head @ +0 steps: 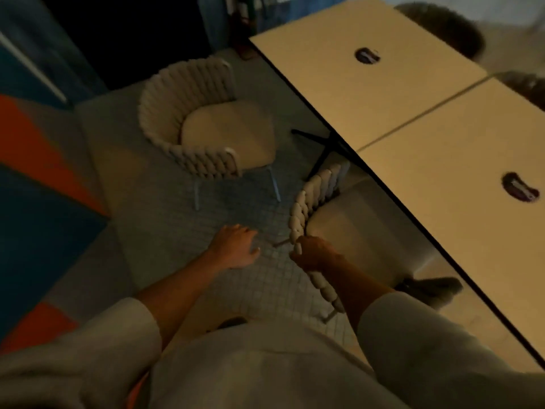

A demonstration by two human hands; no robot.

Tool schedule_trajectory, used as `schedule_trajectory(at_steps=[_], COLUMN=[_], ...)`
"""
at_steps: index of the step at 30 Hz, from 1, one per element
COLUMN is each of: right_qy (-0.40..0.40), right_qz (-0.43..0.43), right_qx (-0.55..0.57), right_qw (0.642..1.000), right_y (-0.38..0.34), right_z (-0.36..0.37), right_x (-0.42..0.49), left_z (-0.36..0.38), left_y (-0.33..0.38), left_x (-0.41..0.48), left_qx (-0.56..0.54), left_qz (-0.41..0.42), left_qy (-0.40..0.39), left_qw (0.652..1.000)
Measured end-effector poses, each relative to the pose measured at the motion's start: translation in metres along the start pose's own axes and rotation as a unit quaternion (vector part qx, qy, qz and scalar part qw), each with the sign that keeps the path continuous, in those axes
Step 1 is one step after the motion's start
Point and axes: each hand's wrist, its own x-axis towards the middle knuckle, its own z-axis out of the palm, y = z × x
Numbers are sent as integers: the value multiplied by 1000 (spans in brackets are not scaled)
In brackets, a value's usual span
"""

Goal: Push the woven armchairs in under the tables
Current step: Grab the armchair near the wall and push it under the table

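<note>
The near table (460, 178) butts edge to edge against the far table (354, 93). Up and left of the near table, well apart from it, the far armchair (165, 125) stands out on the tiled floor (165, 231). The near armchair (309, 199) sits with its seat partly under the near table. The right hand (315, 256) grips its woven back, and the left hand (233, 246) hovers beside it, fingers spread and holding nothing.

There are two woven armchairs, the far armchair (206, 128) and the near armchair (312, 208); two tables, the far table (354, 93) and the near table (457, 231); two dark oval marks, a far mark (367, 56) and a near mark (520, 185); two hands, left hand (233, 249) and right hand (315, 255)
</note>
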Motion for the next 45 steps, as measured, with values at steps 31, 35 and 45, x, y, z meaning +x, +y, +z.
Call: schedule_trajectory(at_steps=[31,35,45], right_qy=[117,116,28], right_qz=[-127,-97,-99], right_qx=[-115,-101,-138], right_qw=[978,983,985], right_y=[-462,-502,-563], right_z=[-136,-155,-219], right_x=[204,231,366], left_z=[-80,-114,-128], left_y=[-504,-563,-676], left_x=[-79,-50,47], left_qx=[-42,-39,-145], left_qz=[-239,-199,-198], left_qy=[78,72,14], left_qw=[967,977,969])
